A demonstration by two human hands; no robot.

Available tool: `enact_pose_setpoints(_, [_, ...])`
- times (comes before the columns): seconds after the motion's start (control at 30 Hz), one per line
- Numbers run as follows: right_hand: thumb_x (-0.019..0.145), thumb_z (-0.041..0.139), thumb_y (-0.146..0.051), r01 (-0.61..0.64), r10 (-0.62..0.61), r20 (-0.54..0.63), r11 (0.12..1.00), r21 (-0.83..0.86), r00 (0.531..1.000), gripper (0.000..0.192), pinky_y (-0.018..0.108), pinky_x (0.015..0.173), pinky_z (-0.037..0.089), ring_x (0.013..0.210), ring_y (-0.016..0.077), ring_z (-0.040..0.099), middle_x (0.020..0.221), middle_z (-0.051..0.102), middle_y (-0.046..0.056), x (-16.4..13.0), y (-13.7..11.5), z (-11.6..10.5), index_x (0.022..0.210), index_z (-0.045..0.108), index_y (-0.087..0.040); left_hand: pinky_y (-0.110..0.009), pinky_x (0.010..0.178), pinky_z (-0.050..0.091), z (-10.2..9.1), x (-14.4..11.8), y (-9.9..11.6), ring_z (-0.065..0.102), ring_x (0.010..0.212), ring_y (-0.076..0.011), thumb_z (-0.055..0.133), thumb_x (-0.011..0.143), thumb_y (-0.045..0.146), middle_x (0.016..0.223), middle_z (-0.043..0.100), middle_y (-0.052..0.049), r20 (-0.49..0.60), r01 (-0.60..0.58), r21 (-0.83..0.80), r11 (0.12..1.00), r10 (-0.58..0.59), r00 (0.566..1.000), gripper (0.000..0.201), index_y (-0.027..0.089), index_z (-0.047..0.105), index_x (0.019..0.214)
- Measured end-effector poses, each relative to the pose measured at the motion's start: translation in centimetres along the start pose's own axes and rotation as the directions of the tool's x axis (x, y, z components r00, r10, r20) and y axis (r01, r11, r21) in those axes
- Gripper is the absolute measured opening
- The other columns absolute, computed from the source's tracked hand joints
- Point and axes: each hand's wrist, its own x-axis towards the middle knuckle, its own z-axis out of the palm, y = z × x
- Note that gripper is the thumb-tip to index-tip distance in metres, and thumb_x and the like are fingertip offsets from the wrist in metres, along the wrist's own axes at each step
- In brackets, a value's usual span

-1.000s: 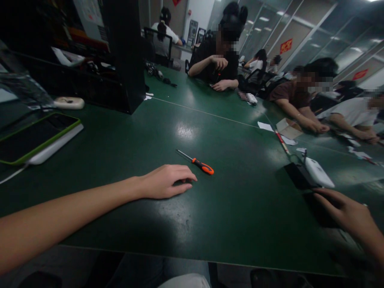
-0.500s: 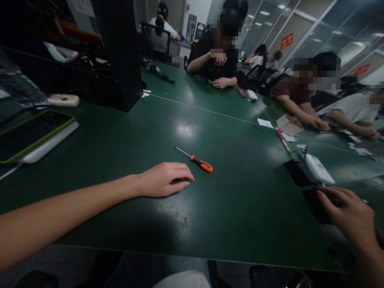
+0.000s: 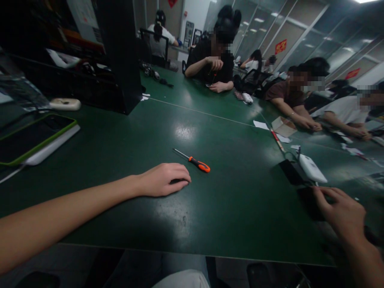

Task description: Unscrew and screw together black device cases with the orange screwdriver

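My left hand rests palm down on the green table, fingers loosely curved and thumb a little apart, holding nothing that shows. Just beyond its fingertips lies a screwdriver with an orange and black handle, its metal shaft pointing to the far left. At the right, my right hand has thumb and fingers drawn together beside a dark flat object. What its fingertips pinch is too dark to make out. A white box-shaped device with a cable lies just beyond that hand.
At the left, a green-edged phone lies on a white block, near a cream-coloured object. A tall black panel stands behind them. Across the table are an open cardboard box, paper scraps, a red stick and several seated people.
The view has shifted slightly, so most things at the right appear a little further left. My left hand stays by the screwdriver; the right fingertips are still drawn together by the dark object.
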Motion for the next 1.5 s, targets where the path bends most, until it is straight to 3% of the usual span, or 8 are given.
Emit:
enact_pose_setpoints(0.33, [0.083,0.041,-0.060,-0.090,0.094,0.350,0.996,-0.027,0.932,0.054,0.040,0.083,0.049,0.103,0.0335,0.068,0.115,0.072,0.020,4.1,-0.9,-1.3,0.100,0.069,-0.017,-0.034,0.090,0.053,0.1,0.0,-0.2,0.068,0.097,-0.0203,0.052,0.102,0.023,0.103,0.073,-0.009,-0.010,-0.021,-0.004,1.000,0.021,1.000,0.021,0.017,0.072,0.106])
enact_pose_setpoints(0.6, [0.081,0.055,-0.060,-0.182,0.188,0.592,0.981,-0.070,0.784,0.044,0.036,0.064,0.046,0.069,0.0276,0.065,0.078,0.071,0.014,8.7,-3.9,-0.6,0.088,0.064,-0.018,-0.033,0.092,0.051,0.1,0.1,-0.2,0.067,0.099,-0.0203,0.052,0.102,0.023,0.104,0.072,-0.008,0.005,-0.016,-0.016,1.000,0.016,1.000,0.021,0.017,0.071,0.106])
enact_pose_setpoints(0.77, [0.082,0.056,-0.064,-0.113,0.078,0.557,0.993,0.029,0.827,0.045,0.036,0.072,0.045,0.084,0.0285,0.066,0.093,0.073,0.011,8.6,-9.0,-3.3,0.092,0.065,-0.021,-0.034,0.095,0.051,0.1,0.0,-0.2,0.067,0.105,-0.0215,0.053,0.102,0.025,0.112,0.071,-0.009,-0.005,0.024,-0.021,1.000,-0.024,1.000,0.021,0.018,0.068,0.116])
enact_pose_setpoints(0.93, [0.086,0.060,-0.062,0.162,-0.342,0.280,0.844,0.511,0.897,0.037,0.034,0.073,0.049,0.080,0.0244,0.068,0.090,0.072,0.005,4.3,-18.7,-8.6,0.088,0.062,-0.025,-0.038,0.096,0.052,0.0,-0.4,-0.3,0.064,0.109,-0.0226,0.061,0.098,0.030,0.129,0.065,-0.010,-0.160,0.101,-0.099,0.990,-0.116,0.980,0.045,0.021,0.051,0.141])
enact_pose_setpoints(1.17, [0.093,0.061,-0.040,0.577,-0.795,0.021,0.458,0.676,0.606,0.019,0.033,0.070,0.051,0.079,0.0201,0.062,0.087,0.069,0.006,-0.1,-31.7,-9.2,0.092,0.058,-0.021,-0.043,0.103,0.051,-0.2,-0.3,-0.4,0.059,0.124,-0.0283,0.066,0.093,0.036,0.136,0.061,-0.013,-0.332,0.059,-0.100,0.993,-0.090,0.939,0.050,0.019,0.053,0.139])
enact_pose_setpoints(1.33, [0.100,0.054,-0.038,0.546,-0.787,-0.074,0.353,0.760,0.613,0.021,0.038,0.094,0.052,0.107,0.0229,0.062,0.116,0.070,0.011,0.9,-34.4,-7.1,0.094,0.059,-0.019,-0.042,0.106,0.050,-0.2,-0.2,-0.2,0.063,0.119,-0.0257,0.068,0.092,0.029,0.127,0.067,-0.012,-0.311,0.029,-0.017,0.999,-0.033,0.950,0.039,0.018,0.060,0.128])
enact_pose_setpoints(1.43, [0.102,0.051,-0.039,0.457,-0.711,0.028,0.481,0.748,0.703,0.025,0.041,0.100,0.050,0.114,0.0247,0.061,0.122,0.067,0.013,2.4,-34.0,-6.1,0.112,0.062,-0.018,-0.041,0.106,0.050,-0.1,-0.4,-0.4,0.063,0.120,-0.0255,0.069,0.092,0.030,0.127,0.067,-0.012,-0.259,0.022,0.042,0.999,-0.010,0.966,0.039,0.017,0.061,0.128])
enact_pose_setpoints(1.5, [0.100,0.054,-0.040,0.422,-0.717,0.175,0.570,0.705,0.675,0.034,0.041,0.095,0.051,0.109,0.0261,0.063,0.119,0.068,0.014,3.2,-33.7,-5.4,0.124,0.060,-0.016,-0.040,0.106,0.051,0.0,-0.5,-0.5,0.063,0.119,-0.0252,0.068,0.093,0.031,0.128,0.067,-0.012,-0.224,0.038,0.060,0.997,-0.023,0.974,0.038,0.018,0.062,0.128])
